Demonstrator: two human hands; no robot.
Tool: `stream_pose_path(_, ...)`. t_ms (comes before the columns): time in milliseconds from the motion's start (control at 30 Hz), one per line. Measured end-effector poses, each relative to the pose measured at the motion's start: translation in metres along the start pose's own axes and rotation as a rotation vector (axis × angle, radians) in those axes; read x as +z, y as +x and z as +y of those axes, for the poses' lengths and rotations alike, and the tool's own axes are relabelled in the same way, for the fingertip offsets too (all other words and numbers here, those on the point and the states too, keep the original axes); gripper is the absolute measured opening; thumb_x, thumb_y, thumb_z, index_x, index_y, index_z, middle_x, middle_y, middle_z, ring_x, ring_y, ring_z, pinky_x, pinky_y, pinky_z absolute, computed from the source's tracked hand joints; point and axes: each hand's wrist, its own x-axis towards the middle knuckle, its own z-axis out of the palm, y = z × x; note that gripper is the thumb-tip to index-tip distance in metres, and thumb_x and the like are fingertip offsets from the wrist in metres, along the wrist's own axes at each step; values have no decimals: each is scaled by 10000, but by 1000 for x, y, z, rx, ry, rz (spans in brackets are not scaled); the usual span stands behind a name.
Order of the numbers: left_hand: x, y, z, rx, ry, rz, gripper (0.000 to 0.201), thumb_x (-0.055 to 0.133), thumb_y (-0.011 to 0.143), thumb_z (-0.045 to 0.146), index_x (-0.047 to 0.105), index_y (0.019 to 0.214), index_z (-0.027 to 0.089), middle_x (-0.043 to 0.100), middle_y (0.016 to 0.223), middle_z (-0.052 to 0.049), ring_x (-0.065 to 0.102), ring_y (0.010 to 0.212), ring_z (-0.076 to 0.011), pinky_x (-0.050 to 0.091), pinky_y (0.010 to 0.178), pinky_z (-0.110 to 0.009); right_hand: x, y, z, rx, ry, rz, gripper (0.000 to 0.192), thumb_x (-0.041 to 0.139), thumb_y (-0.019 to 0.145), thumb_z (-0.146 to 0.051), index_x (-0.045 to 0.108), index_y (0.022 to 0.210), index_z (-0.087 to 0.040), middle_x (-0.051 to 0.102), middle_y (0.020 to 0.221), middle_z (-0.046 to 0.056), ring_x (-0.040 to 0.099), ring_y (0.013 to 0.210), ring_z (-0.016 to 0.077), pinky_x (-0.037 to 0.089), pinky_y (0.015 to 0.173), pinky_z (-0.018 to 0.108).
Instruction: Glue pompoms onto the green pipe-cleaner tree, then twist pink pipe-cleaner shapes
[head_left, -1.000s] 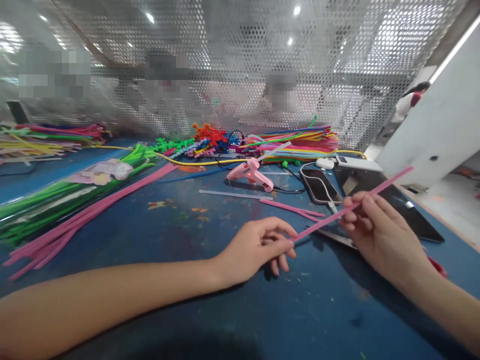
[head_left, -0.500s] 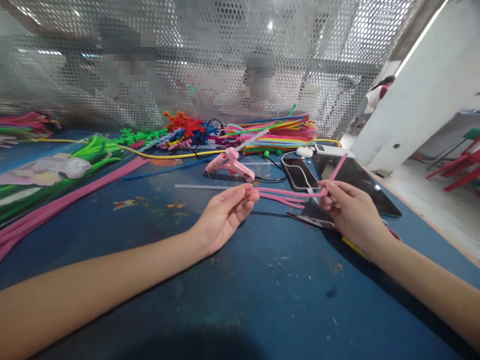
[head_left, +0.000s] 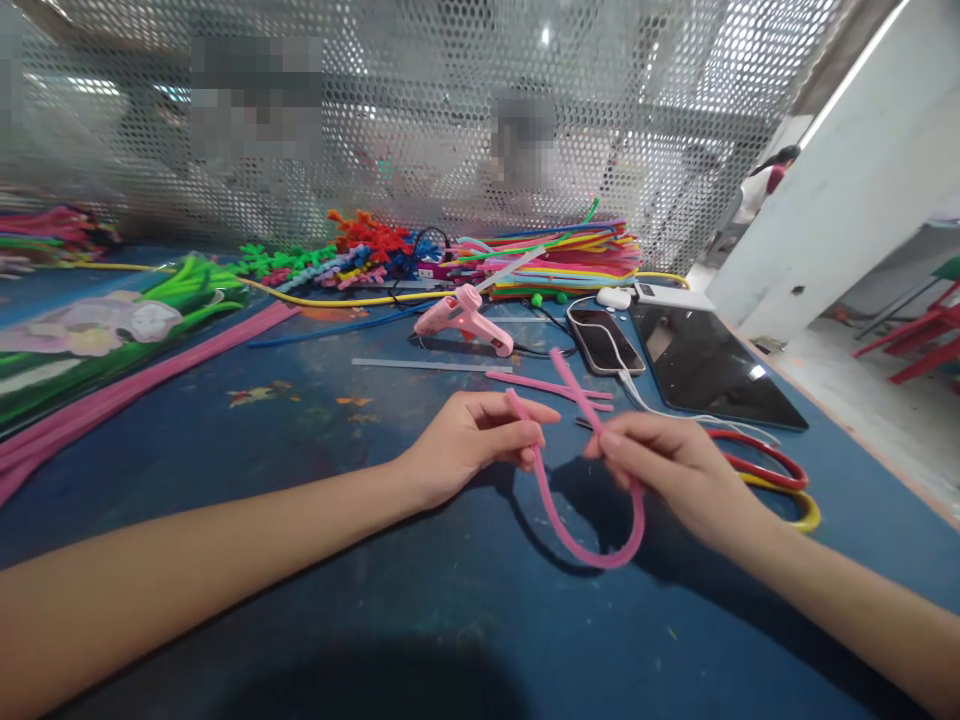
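Observation:
Pinched between the fingers of my left hand point(head_left: 487, 435) is one end of a pink pipe cleaner point(head_left: 581, 553). My right hand point(head_left: 664, 455) grips the same pipe cleaner near its other end, and the middle sags in a U-shaped loop between the hands. Its two tips stick up above my fingers. On the table just beyond lie short pink pipe cleaner pieces point(head_left: 551, 385). A pair of scissors with red and yellow handles point(head_left: 780, 465) is partly hidden behind my right hand.
A pink glue gun point(head_left: 469, 322) rests beyond my hands, with a clear glue stick point(head_left: 431, 365) before it. A phone point(head_left: 606, 343) with a white cable and a black tablet point(head_left: 712, 365) lie to the right. Coloured pipe cleaners point(head_left: 555, 260) are piled against the perforated metal screen.
The pink pipe cleaner was stretched almost straight between my hands and now bends into a hanging loop. Both hands have come closer to me, and the scissors' handles show more.

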Motion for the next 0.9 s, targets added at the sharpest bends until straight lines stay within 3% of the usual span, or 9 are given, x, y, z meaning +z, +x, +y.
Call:
stream_pose_path(133, 2, -2, 2, 3, 40, 15, 162, 762, 660, 215, 732, 801, 142, 634, 620, -1, 557, 516, -70, 500, 541, -196, 14, -8, -6, 38, -154, -153, 322, 486, 879, -391, 660, 748, -154, 488, 548, -14, 410, 505, 82, 293, 457, 210)
stream_pose_path(267, 3, -1, 3, -11, 76, 11, 176, 752, 674, 216, 715, 819, 126, 638, 608, -3, 565, 504, -72, 501, 515, -181, 17, -8, -6, 7, -191, -133, 315, 479, 878, -377, 669, 757, -158, 498, 538, -15, 421, 495, 88, 309, 453, 210)
stream_pose_path(467, 4, 0, 3, 19, 55, 31, 220, 788, 623, 197, 591, 698, 137, 623, 561, 21, 581, 480, -87, 517, 498, -193, 17, -8, -5, -73, -204, -33, 321, 473, 882, -336, 631, 660, -166, 545, 560, -10, 473, 523, 89, 370, 511, 205)
stream_pose_path(667, 4, -1, 4, -7, 89, 5, 181, 755, 669, 212, 687, 811, 122, 633, 567, 2, 567, 482, -78, 501, 488, -174, 18, -8, -6, -4, -235, -147, 294, 474, 877, -335, 675, 746, -165, 520, 537, -16, 429, 494, 84, 308, 440, 198)
stream_pose_path(900, 3, -2, 3, 0, 119, 14, 156, 749, 680, 216, 723, 813, 140, 638, 555, 0, 572, 486, -86, 503, 512, -190, 18, -8, -6, -20, -266, -179, 271, 478, 872, -294, 678, 747, -162, 492, 546, -18, 377, 499, 76, 281, 431, 193)
